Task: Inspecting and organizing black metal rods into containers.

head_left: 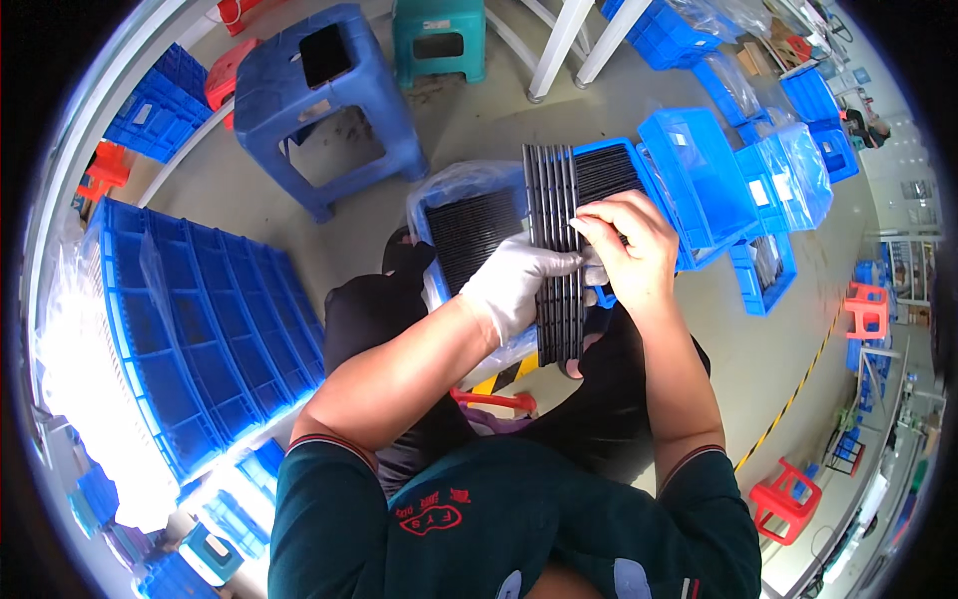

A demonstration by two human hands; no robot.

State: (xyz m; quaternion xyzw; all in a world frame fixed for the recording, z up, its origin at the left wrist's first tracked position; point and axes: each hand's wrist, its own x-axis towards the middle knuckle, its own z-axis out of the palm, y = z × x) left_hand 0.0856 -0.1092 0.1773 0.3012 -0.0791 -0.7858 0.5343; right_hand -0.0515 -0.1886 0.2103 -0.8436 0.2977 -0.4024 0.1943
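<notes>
A bundle of long, thin black strips [555, 200] stands lengthwise in front of me, the strips side by side with small marks along them. My left hand [509, 285], in a white glove, is closed around the bundle's middle, with its fingertips showing past the right edge. My right hand [636, 245] is bare, its thumb and forefinger pinched at the right edge of the bundle in the upper half. Behind the bundle, a plastic-lined blue bin [419, 215] holds rows of similar black strips on the left. More black strips [605, 172] fill a blue bin on the right.
A blue stool [344, 110] with a dark flat object [326, 56] on it stands ahead left, beside a green stool [439, 45]. Stacked blue crates [205, 329] line my left. Blue bins [699, 180] stand at right. Red stools [785, 499] sit farther right.
</notes>
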